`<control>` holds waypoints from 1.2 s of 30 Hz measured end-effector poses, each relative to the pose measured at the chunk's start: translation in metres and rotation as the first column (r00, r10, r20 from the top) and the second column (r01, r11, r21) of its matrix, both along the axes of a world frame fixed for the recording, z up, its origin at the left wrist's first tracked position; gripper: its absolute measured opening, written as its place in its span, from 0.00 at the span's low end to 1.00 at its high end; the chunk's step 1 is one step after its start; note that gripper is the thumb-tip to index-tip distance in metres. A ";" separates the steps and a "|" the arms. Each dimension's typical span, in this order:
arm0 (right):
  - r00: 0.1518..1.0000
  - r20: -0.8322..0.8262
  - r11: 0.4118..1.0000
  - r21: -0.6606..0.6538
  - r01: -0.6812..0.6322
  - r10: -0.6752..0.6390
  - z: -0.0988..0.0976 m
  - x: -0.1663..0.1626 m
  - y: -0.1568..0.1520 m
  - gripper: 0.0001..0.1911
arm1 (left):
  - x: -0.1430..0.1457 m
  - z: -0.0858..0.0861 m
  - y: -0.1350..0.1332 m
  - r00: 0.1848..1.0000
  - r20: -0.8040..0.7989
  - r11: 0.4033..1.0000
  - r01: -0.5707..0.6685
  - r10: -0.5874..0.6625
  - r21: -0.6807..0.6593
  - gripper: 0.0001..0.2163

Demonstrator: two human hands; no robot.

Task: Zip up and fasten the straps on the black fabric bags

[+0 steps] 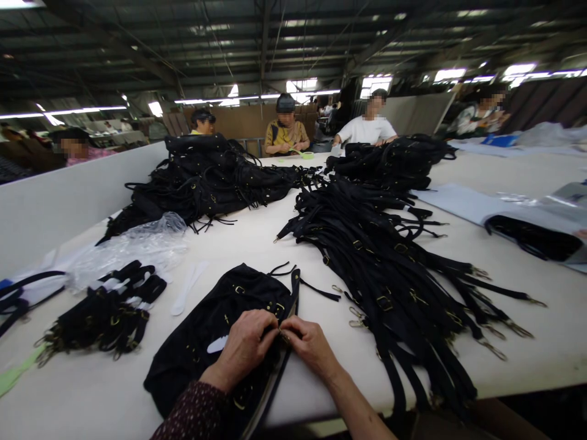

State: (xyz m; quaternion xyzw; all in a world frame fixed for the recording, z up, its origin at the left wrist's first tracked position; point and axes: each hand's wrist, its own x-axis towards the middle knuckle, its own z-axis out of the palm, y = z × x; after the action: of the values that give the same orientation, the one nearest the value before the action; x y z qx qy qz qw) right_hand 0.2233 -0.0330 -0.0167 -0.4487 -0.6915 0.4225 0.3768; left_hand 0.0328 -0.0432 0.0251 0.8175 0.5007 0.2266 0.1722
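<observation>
A black bag with brass-coloured buckles and rings lies on the white table in front of me. Over its right edge, along the opening, my left hand is closed, thumb and fingers pinched together. My right hand pinches at the same spot from the right, its fingertips meeting the left ones. Something small and metallic shows between the fingertips, too covered to name. A white tag sticks out from under my left hand. Thin black cords extend from the bag's far end.
Black straps with metal clips are heaped on the right. Bundled straps and clear plastic lie left. Piles of black bags stand farther back. Several people sit beyond the table; a white partition borders its left side.
</observation>
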 end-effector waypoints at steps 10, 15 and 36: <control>0.994 -0.111 0.998 -0.062 0.013 -0.019 0.002 0.003 -0.001 0.09 | 0.007 0.001 0.002 0.984 0.150 0.988 -0.079 0.099 -0.132 0.06; 0.892 -0.429 0.963 -0.269 0.025 -0.143 0.002 0.004 0.004 0.13 | 0.010 0.008 0.009 0.919 0.344 0.976 -0.139 0.190 -0.168 0.07; 0.825 -0.462 0.892 -0.439 0.106 -0.325 0.000 0.008 0.017 0.15 | 0.015 0.017 0.019 0.896 0.438 0.915 0.119 0.068 -0.385 0.07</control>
State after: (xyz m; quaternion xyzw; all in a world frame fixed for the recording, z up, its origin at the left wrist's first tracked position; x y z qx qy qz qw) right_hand 0.2308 -0.0162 -0.0165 -0.4596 -0.4065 0.6124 0.4986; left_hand 0.0482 -0.0238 0.0419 0.6979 0.4730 0.2962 0.4488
